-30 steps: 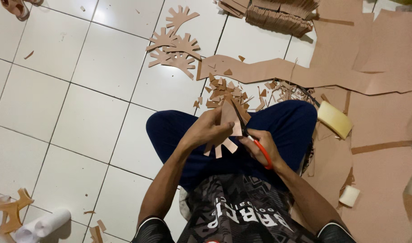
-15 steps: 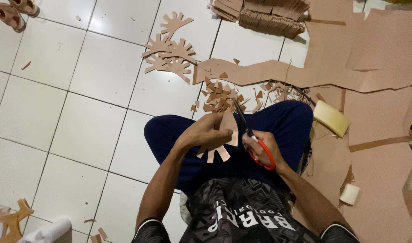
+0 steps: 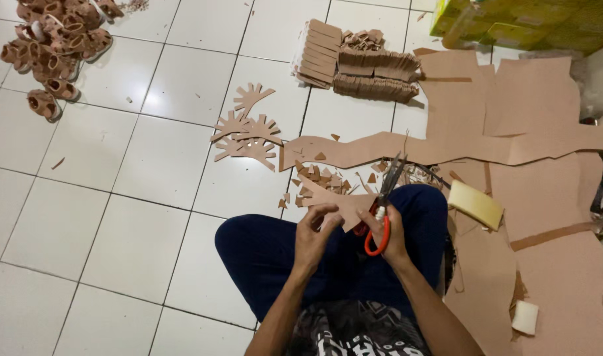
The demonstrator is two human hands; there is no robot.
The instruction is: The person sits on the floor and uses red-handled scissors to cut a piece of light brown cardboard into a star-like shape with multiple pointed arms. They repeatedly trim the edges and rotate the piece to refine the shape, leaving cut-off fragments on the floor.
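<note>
I sit on the tiled floor with my legs in dark blue trousers crossed. My left hand [image 3: 315, 232] pinches a flat tan cut piece [image 3: 338, 199] of leather-like sheet above my lap. My right hand [image 3: 387, 229] grips red-handled scissors [image 3: 382, 209], whose dark blades point up and away over the piece's right edge. Small tan offcuts [image 3: 318, 179] lie on the tile just beyond my knees.
Comb-shaped tan cutouts [image 3: 245, 135] lie ahead on the tiles. Stacks of cut strips [image 3: 357, 62] sit farther back. Large tan sheets [image 3: 525, 132] cover the floor at right, with a yellow sponge block [image 3: 476, 204] and a white block [image 3: 525, 318]. Small brown sandals [image 3: 54, 46] are piled far left.
The view has tilted up, showing more floor ahead. Both hands have lifted slightly, and the scissors now stand more upright against the piece.
</note>
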